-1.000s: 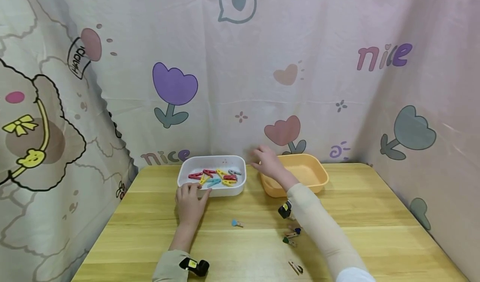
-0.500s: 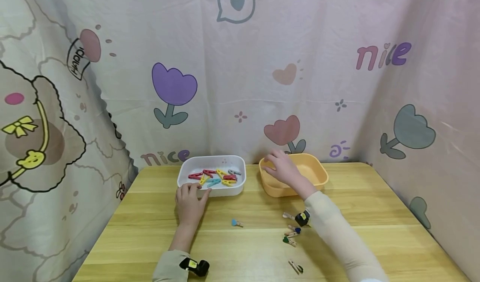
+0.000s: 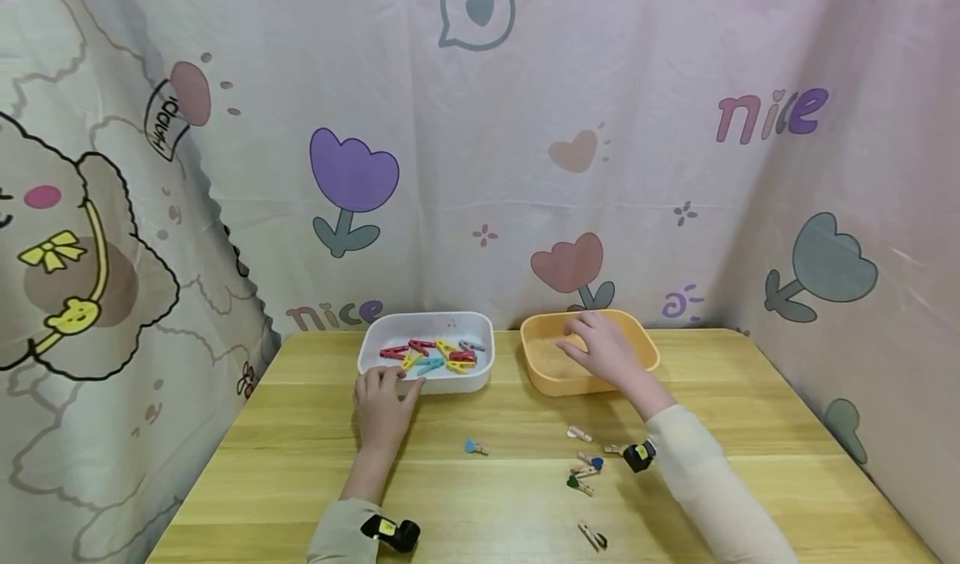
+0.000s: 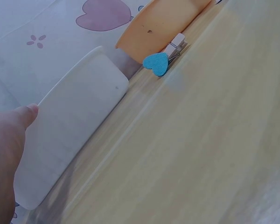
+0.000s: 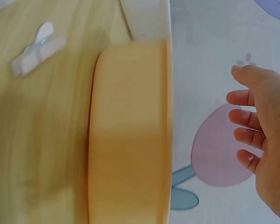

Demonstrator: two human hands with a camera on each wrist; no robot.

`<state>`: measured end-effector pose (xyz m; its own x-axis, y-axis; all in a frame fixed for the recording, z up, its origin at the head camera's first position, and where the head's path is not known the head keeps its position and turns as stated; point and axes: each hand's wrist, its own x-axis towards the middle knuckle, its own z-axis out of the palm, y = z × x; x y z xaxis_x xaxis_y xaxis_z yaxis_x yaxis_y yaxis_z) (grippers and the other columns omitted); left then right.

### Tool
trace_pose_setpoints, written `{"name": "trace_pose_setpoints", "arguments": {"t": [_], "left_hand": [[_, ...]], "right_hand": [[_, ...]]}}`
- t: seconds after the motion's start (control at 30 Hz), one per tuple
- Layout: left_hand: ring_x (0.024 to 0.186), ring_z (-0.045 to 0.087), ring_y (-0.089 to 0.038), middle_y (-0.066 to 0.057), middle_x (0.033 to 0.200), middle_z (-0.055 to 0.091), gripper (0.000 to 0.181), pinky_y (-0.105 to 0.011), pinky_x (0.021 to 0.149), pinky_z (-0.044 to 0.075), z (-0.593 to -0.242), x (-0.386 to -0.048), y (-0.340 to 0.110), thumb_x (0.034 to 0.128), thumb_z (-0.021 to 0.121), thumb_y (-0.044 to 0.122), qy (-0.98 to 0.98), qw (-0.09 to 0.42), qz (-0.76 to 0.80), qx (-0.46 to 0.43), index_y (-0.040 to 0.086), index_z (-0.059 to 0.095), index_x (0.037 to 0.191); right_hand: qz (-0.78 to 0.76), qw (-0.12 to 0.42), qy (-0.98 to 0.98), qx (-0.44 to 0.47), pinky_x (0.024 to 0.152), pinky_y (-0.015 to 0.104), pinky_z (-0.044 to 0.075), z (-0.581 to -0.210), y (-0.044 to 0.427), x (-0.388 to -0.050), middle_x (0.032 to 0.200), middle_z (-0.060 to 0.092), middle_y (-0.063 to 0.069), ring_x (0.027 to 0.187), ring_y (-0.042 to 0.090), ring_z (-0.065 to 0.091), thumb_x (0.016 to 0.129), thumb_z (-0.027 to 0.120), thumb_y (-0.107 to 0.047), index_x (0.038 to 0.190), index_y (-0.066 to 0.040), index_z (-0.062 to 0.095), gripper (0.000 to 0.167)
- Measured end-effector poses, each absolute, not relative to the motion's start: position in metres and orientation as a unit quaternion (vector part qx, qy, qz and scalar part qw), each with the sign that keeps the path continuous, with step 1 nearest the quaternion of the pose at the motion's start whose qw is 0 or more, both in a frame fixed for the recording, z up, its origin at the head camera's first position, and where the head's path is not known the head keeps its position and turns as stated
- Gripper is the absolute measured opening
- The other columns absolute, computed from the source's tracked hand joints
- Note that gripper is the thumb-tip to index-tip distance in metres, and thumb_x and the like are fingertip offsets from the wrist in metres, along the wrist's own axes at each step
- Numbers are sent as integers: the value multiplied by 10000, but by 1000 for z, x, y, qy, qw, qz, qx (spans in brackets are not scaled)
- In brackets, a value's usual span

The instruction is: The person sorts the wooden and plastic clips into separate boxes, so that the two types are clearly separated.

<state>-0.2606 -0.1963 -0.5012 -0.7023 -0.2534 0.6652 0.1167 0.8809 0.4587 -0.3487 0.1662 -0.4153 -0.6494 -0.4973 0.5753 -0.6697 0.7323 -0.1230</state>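
Note:
My left hand (image 3: 382, 410) holds the front left rim of a white plastic basin (image 3: 450, 383). In the left wrist view its thumb (image 4: 31, 111) lies at the basin's rim; the other fingers are hidden there. Several red, yellow, blue and grey plastic clothespins (image 3: 430, 365) lie inside that basin. My right hand (image 3: 606, 349) hovers over a yellow plastic basin (image 3: 558, 385), its fingers loosely bent with nothing between them, as the right wrist view also shows. No items show in the visible part of the yellow basin.
On the wooden table (image 3: 300, 447) lie several small wooden clothespins: one with a blue heart (image 3: 471, 446) in the middle, a white one (image 3: 577, 433), a dark blue and a green one (image 3: 580, 486) to the right. A patterned curtain (image 3: 465, 172) hangs behind.
My right hand has moved rightward, from the gap between the basins to over the yellow basin. My left hand has stayed at the white basin. The head view has shifted slightly.

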Motion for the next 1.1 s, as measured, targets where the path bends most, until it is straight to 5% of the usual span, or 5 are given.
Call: {"name": "trace_pose_setpoints", "arguments": {"t": [0.37,1.1], "left_hand": [[1006,478,-351,-164,1002,569,347,-484,921,381,-499,-259,-195,819,776,358,-897,366,-245,44,58,648,939],[973,481,-350,-166,995,566,355,-473,886,384,-501,-260,-197,811,785,350,-895,375,-240,38,48,652,943]], "right_hand": [[165,296,-885,320,809,452,454,-426,207,-339,899,609,76,869,266,572,812,770,-246,905,-70,679,219],[214,220,-931,195,898,510,429,-464,260,-317,962,635,88,975,297,554,861,733,-277,910,-85,683,204]]}}
